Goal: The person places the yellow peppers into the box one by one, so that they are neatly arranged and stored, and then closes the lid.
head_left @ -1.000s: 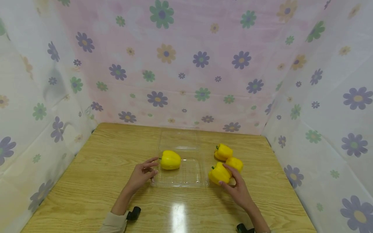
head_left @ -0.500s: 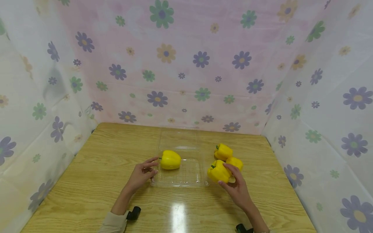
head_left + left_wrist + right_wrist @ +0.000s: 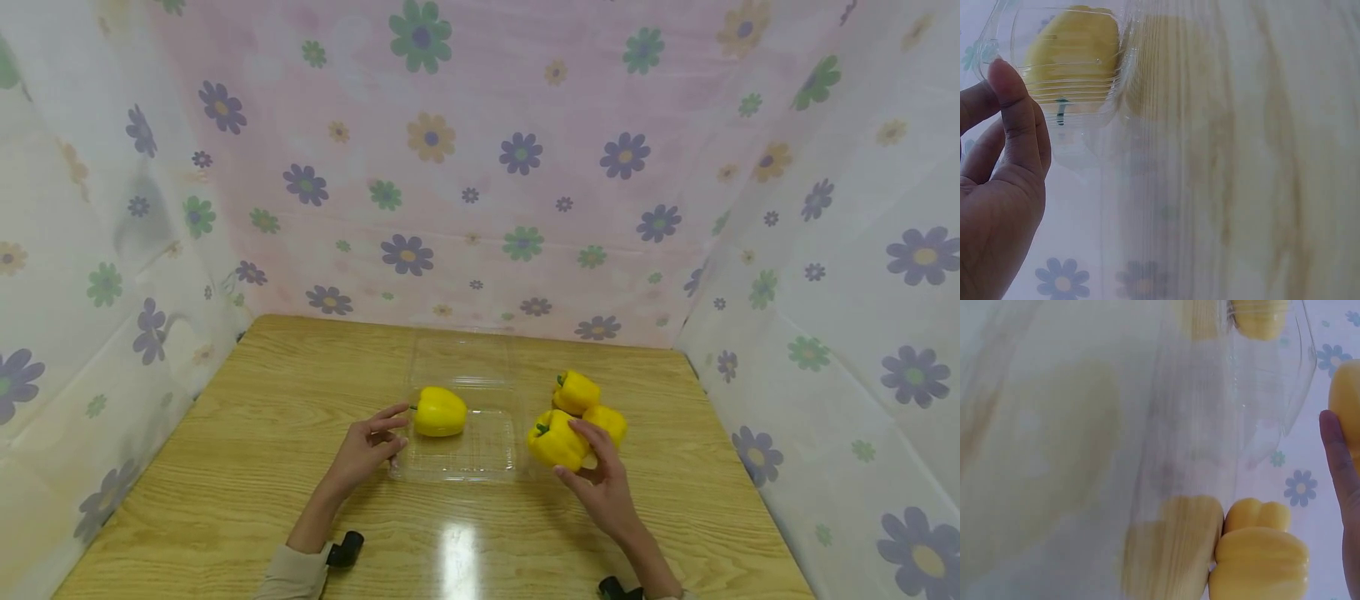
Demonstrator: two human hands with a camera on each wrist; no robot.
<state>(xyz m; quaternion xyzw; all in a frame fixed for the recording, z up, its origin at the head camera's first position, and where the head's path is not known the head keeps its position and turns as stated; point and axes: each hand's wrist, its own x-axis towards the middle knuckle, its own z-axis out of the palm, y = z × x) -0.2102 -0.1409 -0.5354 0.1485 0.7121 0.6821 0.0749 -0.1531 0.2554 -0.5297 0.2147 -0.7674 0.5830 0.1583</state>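
A clear plastic container (image 3: 491, 450) lies with its lid folded back on the table. Inside its left half rests a yellow bell pepper (image 3: 441, 412), stem to the left; it shows through the clear wall as a yellow pepper (image 3: 1075, 53) in the left wrist view. My left hand (image 3: 362, 454) pinches the container's left edge, thumb (image 3: 1007, 78) against the rim. To the container's right, my right hand (image 3: 606, 483) grips another yellow bell pepper (image 3: 557, 440) between thumb and fingers, raised off the table. Only part of that held pepper (image 3: 1346, 406) shows in the right wrist view.
Behind the right hand, two more yellow bell peppers sit together, a farther pepper (image 3: 577, 392) and a nearer pepper (image 3: 607, 422). The container's lid (image 3: 461, 354) spreads toward the back edge of the wooden table (image 3: 300, 375). Flowered curtains (image 3: 480, 167) enclose the back and sides.
My right hand has lifted the held bell pepper a little and carried it left toward the container. The left hand stays at the container's edge.
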